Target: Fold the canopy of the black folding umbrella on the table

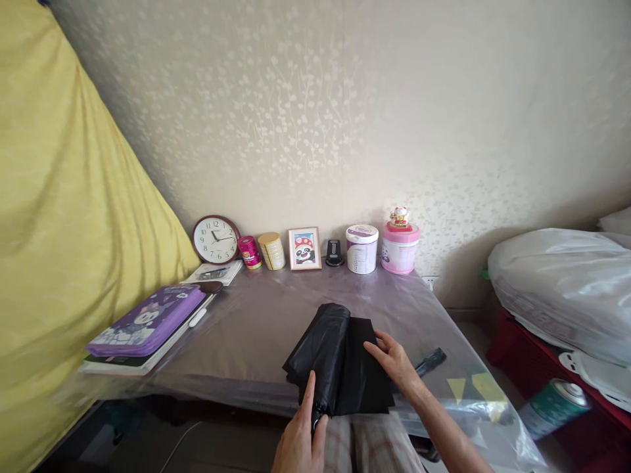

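A roll of black plastic bags (331, 351) lies slanted at the front edge of the table, with a flat black bag layer (363, 381) spread out on its right. My left hand (303, 433) is closed around the near end of the roll, its index finger stretched along the side. At the flat layer's right edge, my right hand (392, 361) holds the plastic between its fingers; part of the grip is hidden. Further right on the table rests a small dark plastic strip (431, 361).
A clear plastic cover (256, 315) lies over the table. A purple case (148, 322) sits on books at left. Along the wall stand a clock (215, 240), a picture frame (305, 249) and tubs (362, 249). A green can (555, 407) is beyond the right edge.
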Available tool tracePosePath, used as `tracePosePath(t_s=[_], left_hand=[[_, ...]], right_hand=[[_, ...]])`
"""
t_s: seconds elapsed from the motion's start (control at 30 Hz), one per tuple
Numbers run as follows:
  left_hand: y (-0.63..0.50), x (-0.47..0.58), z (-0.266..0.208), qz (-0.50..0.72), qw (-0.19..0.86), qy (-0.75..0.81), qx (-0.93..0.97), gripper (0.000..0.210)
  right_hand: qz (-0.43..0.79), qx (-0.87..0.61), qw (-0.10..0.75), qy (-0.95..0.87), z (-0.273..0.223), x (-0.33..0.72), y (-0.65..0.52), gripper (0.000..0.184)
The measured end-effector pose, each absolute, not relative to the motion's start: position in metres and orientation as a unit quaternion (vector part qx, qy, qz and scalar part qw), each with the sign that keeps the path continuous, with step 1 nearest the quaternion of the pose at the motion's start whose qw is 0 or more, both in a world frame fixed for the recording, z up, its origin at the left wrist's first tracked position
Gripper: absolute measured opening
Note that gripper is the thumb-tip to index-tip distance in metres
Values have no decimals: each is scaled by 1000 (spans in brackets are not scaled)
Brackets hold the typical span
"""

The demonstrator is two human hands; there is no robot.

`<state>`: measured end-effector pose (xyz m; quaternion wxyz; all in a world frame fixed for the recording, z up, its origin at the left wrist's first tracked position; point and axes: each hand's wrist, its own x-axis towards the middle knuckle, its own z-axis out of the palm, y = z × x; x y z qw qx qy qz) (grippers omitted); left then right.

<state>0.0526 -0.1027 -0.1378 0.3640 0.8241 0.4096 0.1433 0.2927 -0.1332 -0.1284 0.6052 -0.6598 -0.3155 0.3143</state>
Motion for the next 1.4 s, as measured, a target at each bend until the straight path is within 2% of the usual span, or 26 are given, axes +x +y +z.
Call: tracePosePath(t_s=[0.17,0.37,0.57,0.77,1.0,1.13,1.27,1.4], left_hand=[[-102,53,-139,155,360,409,824,59],[-100,53,-133,145,380,386,828,61],[-102,55,-131,123,376,411,821,62],[-101,55,-127,92,376,411,826,64],[-101,53,-130,89,356,430,825,62],[-102,53,-131,99,359,442,816,63],[-105,54,-129,105,367,457,803,71],[-104,56,-128,107,356,425,825,69]], right_hand=[[343,-619,632,-316,-117,279,-125,38],[406,-574,642,-307,-97,260,-105,47],[392,-592,638,-299,-98,244,-82,55],[368,-626,616,-304,-106,236,-68,55],[403,-579,588,-397,-102,233,-74,40],[309,-586,543,-516,-104,227,-84,29],[176,-612,466,-614,-105,219,-90,27],[109,-587,441,-670,-104,216,-91,23]])
